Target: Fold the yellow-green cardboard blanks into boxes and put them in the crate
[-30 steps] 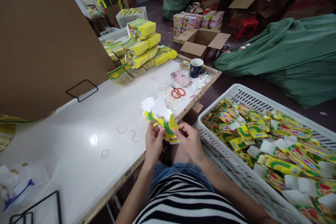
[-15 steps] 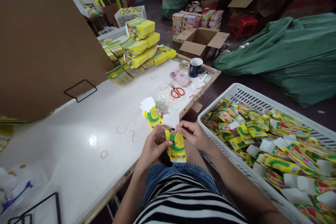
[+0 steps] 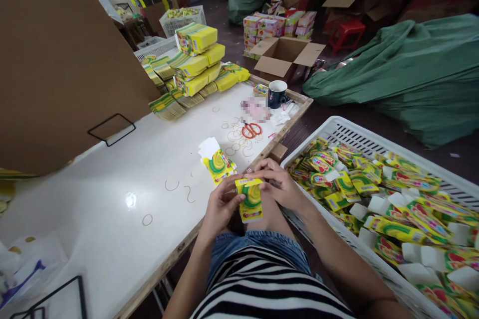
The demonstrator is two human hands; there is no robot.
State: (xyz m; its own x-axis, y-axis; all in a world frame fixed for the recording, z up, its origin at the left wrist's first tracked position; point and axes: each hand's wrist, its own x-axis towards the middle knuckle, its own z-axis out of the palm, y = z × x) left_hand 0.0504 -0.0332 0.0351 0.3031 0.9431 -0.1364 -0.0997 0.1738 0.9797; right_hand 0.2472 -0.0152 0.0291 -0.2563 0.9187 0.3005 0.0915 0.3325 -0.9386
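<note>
A small yellow-and-green carton (image 3: 250, 203) is held upright over my lap, just off the table's edge. My left hand (image 3: 223, 204) grips its left side, thumb on the front panel. My right hand (image 3: 277, 184) is closed at the carton's upper right corner, its fingers along the top flap, which lies folded over with a barcode strip showing. The far fingertips of both hands are partly hidden behind the carton. Beyond my left hand, flat cartons (image 3: 218, 163) with white flaps lie on the white table (image 3: 112, 229).
A white plastic basket (image 3: 339, 122) full of cartons stands to my right. On the table are orange-handled scissors (image 3: 251, 130), loose rubber bands (image 3: 147, 220), a dark mug (image 3: 277, 94) and stacked carton bundles (image 3: 196, 67). A large cardboard sheet (image 3: 71, 60) rises at left.
The carton's top flap has been folded down, and its barcode strip now shows. The white flap that stood up behind the hands is gone from sight. The view has shifted slightly.
</note>
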